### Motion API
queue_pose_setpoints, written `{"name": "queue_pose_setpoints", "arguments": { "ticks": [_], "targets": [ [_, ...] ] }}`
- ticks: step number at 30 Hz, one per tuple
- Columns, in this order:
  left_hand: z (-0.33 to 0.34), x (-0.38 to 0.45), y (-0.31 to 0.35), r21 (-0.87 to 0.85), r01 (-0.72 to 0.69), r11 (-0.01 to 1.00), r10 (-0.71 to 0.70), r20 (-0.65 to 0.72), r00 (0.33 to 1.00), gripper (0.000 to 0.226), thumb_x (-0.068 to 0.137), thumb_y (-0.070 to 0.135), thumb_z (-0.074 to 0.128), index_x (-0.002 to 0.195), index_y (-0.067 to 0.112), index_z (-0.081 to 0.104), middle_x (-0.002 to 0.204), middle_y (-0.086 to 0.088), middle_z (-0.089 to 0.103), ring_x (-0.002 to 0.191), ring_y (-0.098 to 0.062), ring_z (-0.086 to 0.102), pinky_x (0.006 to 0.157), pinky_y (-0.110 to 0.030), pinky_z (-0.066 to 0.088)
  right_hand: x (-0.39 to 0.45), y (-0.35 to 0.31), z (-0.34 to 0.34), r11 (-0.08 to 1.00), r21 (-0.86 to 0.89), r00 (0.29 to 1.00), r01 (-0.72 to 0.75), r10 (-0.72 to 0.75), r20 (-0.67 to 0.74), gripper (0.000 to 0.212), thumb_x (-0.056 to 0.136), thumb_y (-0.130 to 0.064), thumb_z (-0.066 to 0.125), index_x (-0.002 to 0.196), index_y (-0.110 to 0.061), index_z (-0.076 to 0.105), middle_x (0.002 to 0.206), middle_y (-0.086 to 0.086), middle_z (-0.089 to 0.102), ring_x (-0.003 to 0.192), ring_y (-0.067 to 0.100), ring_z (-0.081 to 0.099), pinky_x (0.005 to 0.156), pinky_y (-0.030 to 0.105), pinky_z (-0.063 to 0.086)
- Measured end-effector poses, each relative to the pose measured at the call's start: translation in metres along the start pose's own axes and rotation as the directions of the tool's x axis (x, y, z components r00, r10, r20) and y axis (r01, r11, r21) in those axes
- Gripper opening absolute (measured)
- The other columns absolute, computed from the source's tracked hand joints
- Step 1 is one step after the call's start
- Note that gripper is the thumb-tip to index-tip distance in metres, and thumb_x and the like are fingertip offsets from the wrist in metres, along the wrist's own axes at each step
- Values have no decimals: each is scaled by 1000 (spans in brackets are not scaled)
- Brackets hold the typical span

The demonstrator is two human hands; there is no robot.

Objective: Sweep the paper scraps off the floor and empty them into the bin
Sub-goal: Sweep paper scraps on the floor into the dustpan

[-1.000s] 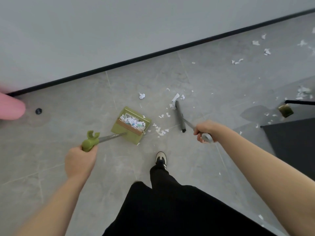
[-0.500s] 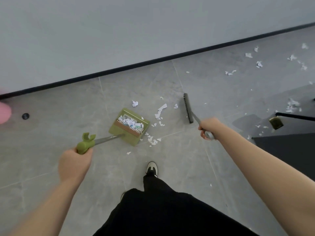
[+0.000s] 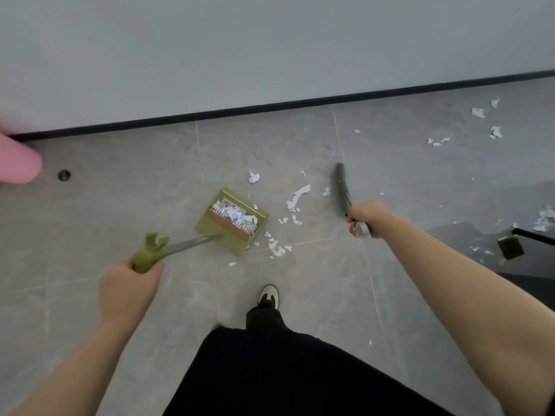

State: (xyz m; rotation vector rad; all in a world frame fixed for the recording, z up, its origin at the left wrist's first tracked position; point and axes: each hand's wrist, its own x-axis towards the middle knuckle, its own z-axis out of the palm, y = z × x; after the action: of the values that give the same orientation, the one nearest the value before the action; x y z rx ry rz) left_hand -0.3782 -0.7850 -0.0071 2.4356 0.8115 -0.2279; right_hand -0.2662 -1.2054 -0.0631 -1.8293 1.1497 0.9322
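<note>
My left hand (image 3: 127,291) grips the green end of a long-handled green dustpan (image 3: 232,220) that sits on the grey tile floor with white paper scraps piled inside. My right hand (image 3: 365,217) holds the metal handle of a broom whose dark brush head (image 3: 340,187) stands on the floor to the right of the pan. Loose paper scraps (image 3: 295,199) lie between the brush and the pan, and smaller bits (image 3: 276,246) lie by the pan's right corner. A crumpled scrap (image 3: 253,177) lies just beyond the pan.
More scraps (image 3: 438,142) lie scattered at the far right near the wall's black skirting (image 3: 270,111). A pink object (image 3: 18,159) shows at the left edge. A black furniture leg with a brass foot (image 3: 510,247) stands right. My shoe (image 3: 268,295) is behind the pan.
The broom head has moved away from the pan to the right, past the larger scraps, then shifted slightly. The dustpan and my left hand have held their place.
</note>
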Motion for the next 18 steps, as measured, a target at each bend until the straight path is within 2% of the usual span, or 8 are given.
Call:
{"name": "queue_pose_setpoints", "arguments": {
  "ticks": [3, 7, 10, 14, 18],
  "targets": [
    [-5, 3, -10, 17, 17, 1000, -17, -9, 1000, 35, 80, 29, 75, 63, 3, 60, 54, -17, 54, 55, -35, 51, 58, -40, 41, -11, -18, 17, 999, 1, 998, 37, -37, 56, 15, 81, 15, 43, 75, 2, 45, 56, 12, 46, 45, 20, 41, 55, 29, 33],
    [-15, 5, -23, 11, 39, 999, -39, -17, 999, 33, 77, 35, 73, 61, 10, 58, 53, -12, 53, 58, -36, 53, 59, -39, 41, -24, -31, 39, 991, -69, 987, 111, -102, 124, 11, 83, 12, 48, 78, 3, 44, 56, 14, 46, 48, 21, 43, 54, 31, 31],
    [-25, 10, -39, 28, 75, 997, -74, -28, 997, 30, 83, 24, 75, 62, 13, 56, 55, -14, 54, 60, -36, 54, 61, -39, 43, -35, -34, 62, 961, -216, 977, 170, -137, 162, 5, 83, 8, 51, 86, 6, 47, 59, 19, 51, 54, 27, 49, 55, 34, 34],
    [-40, 11, -64, 37, 72, 997, -70, -40, 997, 36, 82, 25, 75, 56, 12, 53, 51, -13, 53, 57, -37, 56, 57, -40, 44, -49, -33, 88, 882, -407, 966, 236, -166, 200, 6, 83, 3, 54, 86, 8, 52, 64, 24, 58, 45, 25, 48, 49, 28, 38],
    [-56, 14, -86, 35, 97, 995, -96, -16, 995, 33, 83, 22, 75, 58, 13, 56, 52, -13, 53, 56, -35, 55, 57, -41, 44, -72, -26, 112, 821, -516, 968, 243, -176, 177, 6, 85, 3, 47, 80, 2, 47, 67, 18, 54, 47, 24, 49, 44, 24, 40]
  ]
}}
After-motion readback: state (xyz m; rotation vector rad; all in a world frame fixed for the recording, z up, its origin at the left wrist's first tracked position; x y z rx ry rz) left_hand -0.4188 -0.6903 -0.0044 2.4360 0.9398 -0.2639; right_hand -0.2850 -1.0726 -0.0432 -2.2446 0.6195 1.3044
